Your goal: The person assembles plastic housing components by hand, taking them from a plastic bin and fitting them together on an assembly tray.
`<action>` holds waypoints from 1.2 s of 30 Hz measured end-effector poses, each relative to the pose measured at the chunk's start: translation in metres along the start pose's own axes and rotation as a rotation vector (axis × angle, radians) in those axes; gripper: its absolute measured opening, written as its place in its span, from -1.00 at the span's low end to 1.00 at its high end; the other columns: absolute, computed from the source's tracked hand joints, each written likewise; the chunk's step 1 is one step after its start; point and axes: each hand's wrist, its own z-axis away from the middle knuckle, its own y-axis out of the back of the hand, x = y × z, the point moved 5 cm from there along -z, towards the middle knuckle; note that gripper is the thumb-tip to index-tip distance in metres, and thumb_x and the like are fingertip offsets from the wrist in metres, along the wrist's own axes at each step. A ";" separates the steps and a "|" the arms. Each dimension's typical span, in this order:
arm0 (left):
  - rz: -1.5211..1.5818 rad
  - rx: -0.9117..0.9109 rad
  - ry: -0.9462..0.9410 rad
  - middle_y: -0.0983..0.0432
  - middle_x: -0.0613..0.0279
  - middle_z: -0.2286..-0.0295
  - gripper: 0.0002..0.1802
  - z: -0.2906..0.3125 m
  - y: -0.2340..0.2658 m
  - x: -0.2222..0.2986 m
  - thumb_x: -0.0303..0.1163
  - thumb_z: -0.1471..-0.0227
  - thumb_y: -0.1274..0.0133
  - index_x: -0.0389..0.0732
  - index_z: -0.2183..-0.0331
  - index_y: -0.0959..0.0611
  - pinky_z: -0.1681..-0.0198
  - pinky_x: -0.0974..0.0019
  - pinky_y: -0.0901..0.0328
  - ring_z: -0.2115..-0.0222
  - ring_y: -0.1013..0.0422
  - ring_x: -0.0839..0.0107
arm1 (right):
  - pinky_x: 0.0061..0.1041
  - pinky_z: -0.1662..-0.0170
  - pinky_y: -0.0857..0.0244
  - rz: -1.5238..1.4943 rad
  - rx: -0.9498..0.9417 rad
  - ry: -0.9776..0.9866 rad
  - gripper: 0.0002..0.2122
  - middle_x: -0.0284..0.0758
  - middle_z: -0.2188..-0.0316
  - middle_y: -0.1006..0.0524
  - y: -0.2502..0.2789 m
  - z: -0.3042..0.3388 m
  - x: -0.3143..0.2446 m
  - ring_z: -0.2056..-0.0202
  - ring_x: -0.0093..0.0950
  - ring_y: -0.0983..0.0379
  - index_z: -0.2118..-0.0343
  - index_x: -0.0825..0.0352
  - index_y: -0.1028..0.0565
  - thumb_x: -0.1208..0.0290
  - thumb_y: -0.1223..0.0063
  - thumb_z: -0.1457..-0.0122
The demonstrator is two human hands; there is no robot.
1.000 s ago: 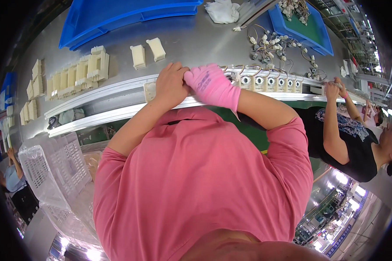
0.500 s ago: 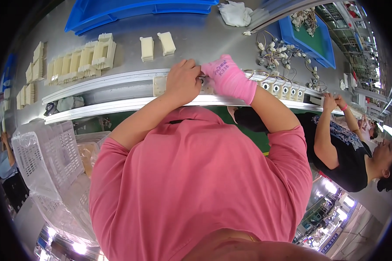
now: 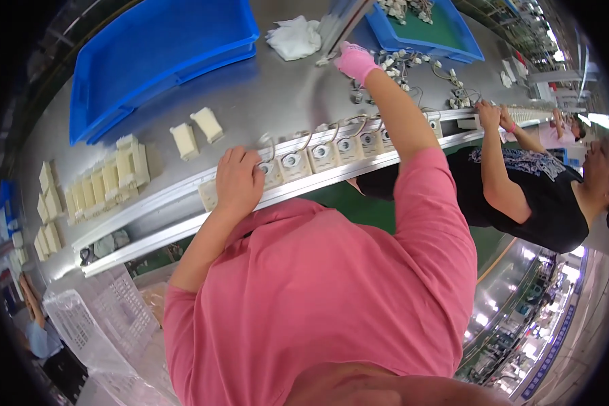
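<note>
From where I stand, the bare left hand [image 3: 240, 179] lies over the bench-edge track, fingers curved down among the cream socket housings [image 3: 323, 155]; I cannot tell whether it grips one or merely rests there. Those housings stand in a line along the channel between the far aluminium rail [image 3: 155, 203] and the near aluminium rail [image 3: 298, 189], thin wires looping from their backs.

The pink-gloved right hand [image 3: 357, 62] is stretched far across the benchtop [image 3: 284, 95], fingers bunched beside the foot of an upright metal post [image 3: 348, 24]; whether anything is pinched in them I cannot make out. The post and a crumpled white bundle [image 3: 294, 38] crowd its left, while loose wired connectors [image 3: 406, 61] and the blue green-floored tray [image 3: 440, 30] hem its right. The right forearm passes above the track, hiding part of the line.

More room shows between the large blue tray [image 3: 162, 61] and the far rail, where two cream blocks [image 3: 185, 141] stand near each other. Farther left, a row of cream cases [image 3: 108, 179] sits just behind that rail. On the right, a co-worker's hands [image 3: 497, 116] work along the same bench edge.
</note>
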 end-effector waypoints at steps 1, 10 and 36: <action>0.057 0.002 -0.001 -0.29 0.07 0.47 -0.84 0.001 0.003 -0.002 -0.52 0.32 0.08 -0.25 0.50 -0.43 0.29 0.15 -0.14 0.37 -0.22 0.08 | -0.34 0.22 -0.28 0.034 -0.008 -0.258 -0.63 -0.11 0.33 -0.47 -0.011 -0.005 0.028 0.25 -0.21 -0.40 0.27 0.36 -0.40 0.22 0.05 0.13; -0.140 0.072 0.643 -0.32 0.14 0.71 -0.63 0.044 0.066 -0.074 -0.22 0.01 0.12 -0.29 0.21 -0.39 0.53 0.22 -0.17 0.66 -0.29 0.20 | -0.20 0.22 -0.28 0.016 -0.189 -0.271 -0.72 -0.26 0.25 -0.47 -0.048 -0.006 0.047 0.19 -0.25 -0.39 0.34 0.23 -0.52 0.32 0.02 0.18; 0.599 -0.631 0.036 -0.37 0.08 0.19 -0.29 -0.032 -0.046 0.084 -0.56 0.14 0.05 -0.16 -0.07 -0.08 0.07 0.31 -0.11 0.14 -0.28 0.30 | -0.32 0.19 -0.23 -0.294 -0.037 0.375 -0.66 -0.12 0.31 -0.43 0.066 0.096 -0.038 0.24 -0.23 -0.37 0.24 0.31 -0.39 0.26 0.13 0.10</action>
